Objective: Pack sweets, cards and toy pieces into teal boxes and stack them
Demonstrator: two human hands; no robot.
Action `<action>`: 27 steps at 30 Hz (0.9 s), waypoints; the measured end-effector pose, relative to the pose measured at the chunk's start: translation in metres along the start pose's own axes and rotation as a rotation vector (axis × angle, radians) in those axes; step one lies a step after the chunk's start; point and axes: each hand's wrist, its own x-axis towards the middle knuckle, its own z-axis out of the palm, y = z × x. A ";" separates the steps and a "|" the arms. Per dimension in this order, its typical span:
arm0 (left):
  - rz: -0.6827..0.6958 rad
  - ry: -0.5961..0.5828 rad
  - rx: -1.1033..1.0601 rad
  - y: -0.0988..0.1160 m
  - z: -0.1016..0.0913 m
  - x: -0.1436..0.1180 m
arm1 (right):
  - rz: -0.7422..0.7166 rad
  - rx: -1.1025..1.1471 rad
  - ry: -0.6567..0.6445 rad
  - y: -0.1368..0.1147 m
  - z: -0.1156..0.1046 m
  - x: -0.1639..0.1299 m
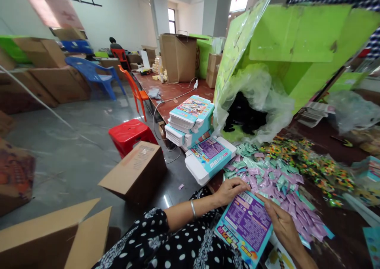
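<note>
A flat turquoise and purple carton (246,226) lies at the table's near edge, in front of me. My right hand (283,224) rests on its right side and grips that edge. My left hand (230,189) reaches over its far left corner, fingers touching the heap of small pink and green sachets (273,182). On that wrist sits a thin bangle. Whether the left fingers pinch a sachet is not visible.
Stacks of folded cartons (191,120) stand on the dark table (175,92), one carton (209,158) overhanging its edge. A green box with a plastic liner (285,59) looms behind. On the floor to the left stand a brown box (135,172), a red stool (129,134) and chairs.
</note>
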 end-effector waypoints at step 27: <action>0.128 -0.915 0.601 0.109 -0.018 0.034 | 0.254 0.550 0.064 -0.041 -0.003 -0.034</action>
